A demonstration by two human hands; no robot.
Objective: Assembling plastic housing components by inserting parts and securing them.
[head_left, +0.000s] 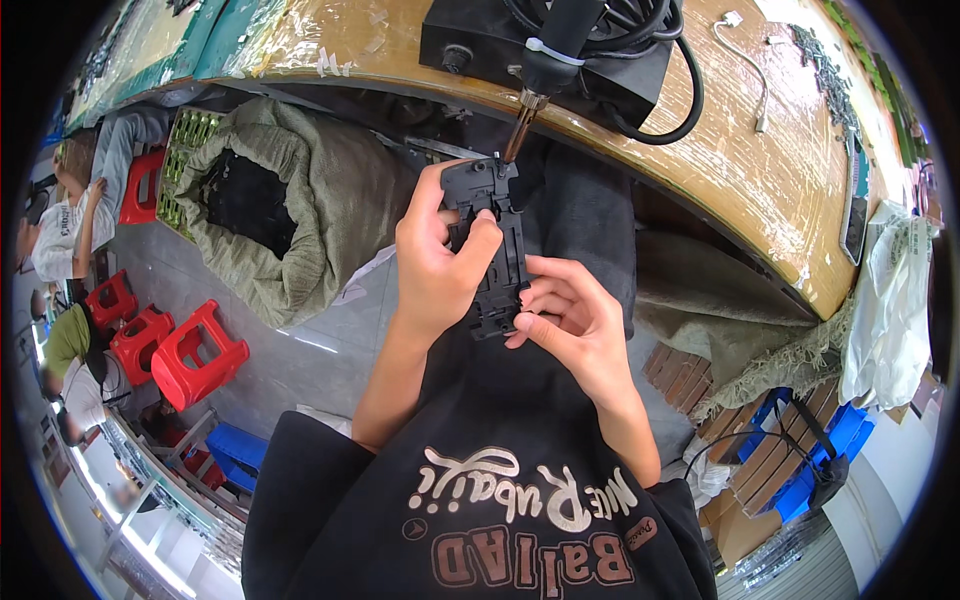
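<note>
Above my lap I hold a long black moulded plastic part, tilted slightly, with slots and small posts along it. My left hand is closed round its upper half, thumb pressed on its face. At the lower right edge, the thumb and fingers of my right hand pinch the part. A soldering-iron-like tool with a black handle and a copper-coloured tip points down over the table's edge. Its tip meets or nearly meets the part's top end; contact cannot be made out.
On the wooden table stands a black box with coiled cables. A woven sack of dark pieces is at left, near red stools and other people. At right are a white plastic bag and stacked cardboard.
</note>
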